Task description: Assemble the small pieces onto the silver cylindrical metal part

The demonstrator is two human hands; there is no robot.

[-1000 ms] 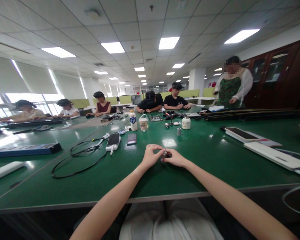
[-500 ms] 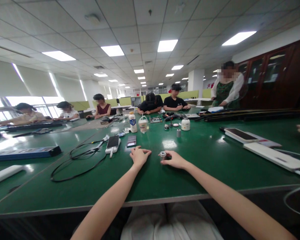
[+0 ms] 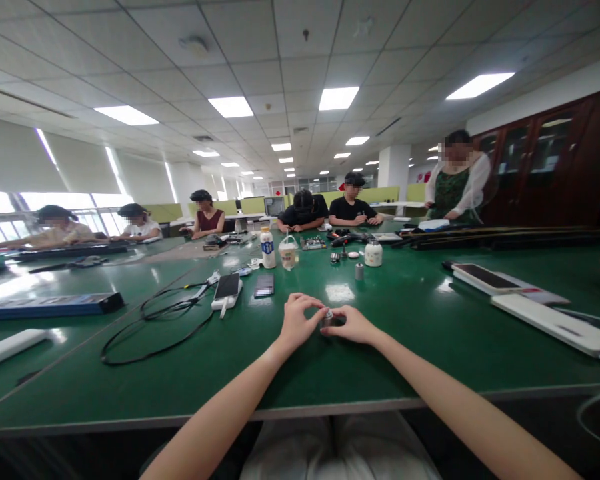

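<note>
A small round metal part (image 3: 327,316) rests on the green table (image 3: 410,333) in front of me. My left hand (image 3: 299,321) is curled, its fingertips pinching the part from the left. From the right, my right hand (image 3: 353,325) grips the same part with closed fingers. Most of the part is hidden between the two hands. Both forearms reach in from the table's near edge.
A phone on a white power bank (image 3: 226,290), a second phone (image 3: 264,285) and a looped black cable (image 3: 155,323) lie to the left. Bottles, a cup (image 3: 287,253) and a small metal cylinder (image 3: 359,271) stand beyond. White boxes (image 3: 550,320) lie right. Several people sit opposite.
Half a second ago my left hand lay on the table apart from the part; it has moved right and closed on it again. My right hand stayed on the part.
</note>
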